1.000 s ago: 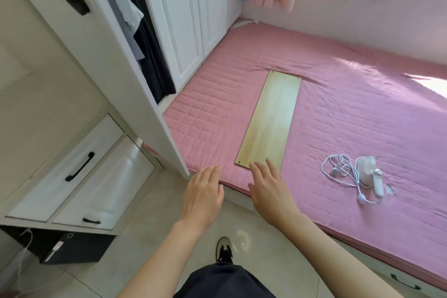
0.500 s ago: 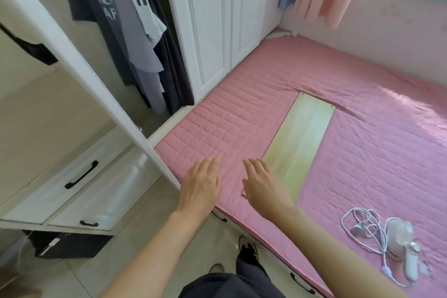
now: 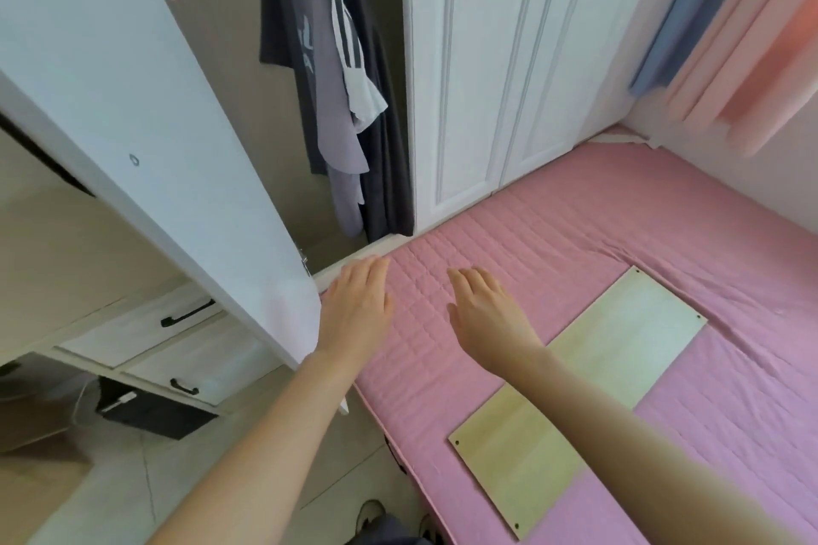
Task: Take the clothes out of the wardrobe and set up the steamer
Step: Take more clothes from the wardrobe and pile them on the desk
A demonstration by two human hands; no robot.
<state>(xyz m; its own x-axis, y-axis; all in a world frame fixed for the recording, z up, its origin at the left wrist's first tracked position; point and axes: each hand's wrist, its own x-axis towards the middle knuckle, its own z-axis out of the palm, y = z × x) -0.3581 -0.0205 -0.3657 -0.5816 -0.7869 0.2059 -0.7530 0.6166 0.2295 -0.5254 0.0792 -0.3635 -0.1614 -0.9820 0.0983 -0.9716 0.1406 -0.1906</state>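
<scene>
Dark grey, lilac and white clothes (image 3: pixel 329 71) hang inside the open wardrobe (image 3: pixel 248 111) at the top middle. My left hand (image 3: pixel 356 310) reaches forward with straight fingers, empty, beside the lower edge of the open wardrobe door (image 3: pixel 133 111). To its right my right hand (image 3: pixel 487 314) is stretched out flat over the pink bed (image 3: pixel 553 243), also empty. Both hands are below the clothes and apart from them. The steamer is out of view.
A pale wooden board (image 3: pixel 588 394) lies on the bed under my right forearm. White drawers (image 3: pixel 172 341) with black handles sit at lower left, with a dark box (image 3: pixel 146 412) beneath them. Shut wardrobe doors (image 3: pixel 500 71) and pink and blue curtains (image 3: pixel 730 27) stand behind.
The view has swung up and left toward the wardrobe. Both hands have moved forward toward the hanging clothes. The steamer and its cord have left the frame at the right.
</scene>
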